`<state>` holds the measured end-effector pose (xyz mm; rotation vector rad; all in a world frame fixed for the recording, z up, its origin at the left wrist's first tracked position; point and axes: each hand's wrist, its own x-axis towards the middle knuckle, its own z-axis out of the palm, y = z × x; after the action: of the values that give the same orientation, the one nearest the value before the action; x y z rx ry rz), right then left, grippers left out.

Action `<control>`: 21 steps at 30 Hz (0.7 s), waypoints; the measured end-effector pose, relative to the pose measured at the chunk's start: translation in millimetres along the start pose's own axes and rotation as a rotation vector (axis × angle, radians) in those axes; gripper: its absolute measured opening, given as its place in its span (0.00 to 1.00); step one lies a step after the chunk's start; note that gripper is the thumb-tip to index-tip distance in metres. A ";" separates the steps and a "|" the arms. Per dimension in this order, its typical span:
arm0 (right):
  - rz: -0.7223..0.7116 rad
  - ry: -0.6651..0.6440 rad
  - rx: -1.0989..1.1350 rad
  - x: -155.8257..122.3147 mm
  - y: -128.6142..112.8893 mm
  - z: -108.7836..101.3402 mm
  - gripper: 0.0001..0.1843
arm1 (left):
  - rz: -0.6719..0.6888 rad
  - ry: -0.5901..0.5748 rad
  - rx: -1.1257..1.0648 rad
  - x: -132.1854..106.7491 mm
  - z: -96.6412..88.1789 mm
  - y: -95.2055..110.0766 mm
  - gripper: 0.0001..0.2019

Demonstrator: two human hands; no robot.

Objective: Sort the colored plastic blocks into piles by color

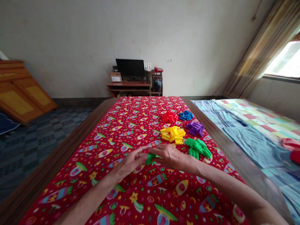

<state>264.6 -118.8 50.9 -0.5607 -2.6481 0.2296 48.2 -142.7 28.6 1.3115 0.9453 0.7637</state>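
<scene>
My left hand point(134, 161) and my right hand point(169, 156) meet over the near middle of the red cloth. Between their fingertips is a small bunch of green plastic pieces point(150, 158), partly covered by the fingers. Both hands are closed on it from opposite sides. Just right of my right hand lies a pile of green tube-like pieces point(198, 148). Beyond the hands is a yellow pile point(173, 134), with a purple pile point(195, 128) to its right. Farther back sit a red pile point(169, 117) and a blue pile point(186, 115).
A red cloth with rocket prints point(131, 134) covers the long table, whose dark wooden edge point(213, 134) shows on both sides. To the right is a bed point(246, 134) with patterned covers. A desk point(131, 84) with a monitor point(130, 69) stands against the far wall.
</scene>
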 end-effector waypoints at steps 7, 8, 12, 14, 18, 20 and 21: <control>0.238 0.061 -0.159 -72.2 8.1 -30.8 0.13 | 0.390 0.125 0.810 7.5 -4.5 -15.3 0.17; 0.282 0.071 -0.181 -88.2 9.2 -37.2 0.14 | 0.445 0.118 0.897 9.2 -5.2 -20.4 0.17; 0.427 0.069 -0.261 -146.0 11.9 -55.6 0.14 | 0.546 0.042 1.062 16.9 -1.0 -35.0 0.21; 0.461 0.048 -0.285 -164.2 12.3 -58.9 0.14 | 0.566 0.021 1.058 21.0 5.2 -34.6 0.18; 0.606 -0.008 -0.372 -180.5 17.0 -58.5 0.12 | 0.531 0.006 0.989 28.3 21.0 -24.1 0.08; 0.698 -0.013 -0.424 -183.5 21.8 -58.3 0.11 | 0.529 0.028 0.950 31.8 28.9 -19.9 0.06; 0.733 -0.007 -0.445 -183.8 23.8 -58.6 0.11 | 0.538 0.041 0.921 33.7 32.9 -18.4 0.06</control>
<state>450.9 -170.2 29.9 -1.6623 -2.3828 -0.1601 91.5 -129.6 6.0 2.4289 1.0270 0.7780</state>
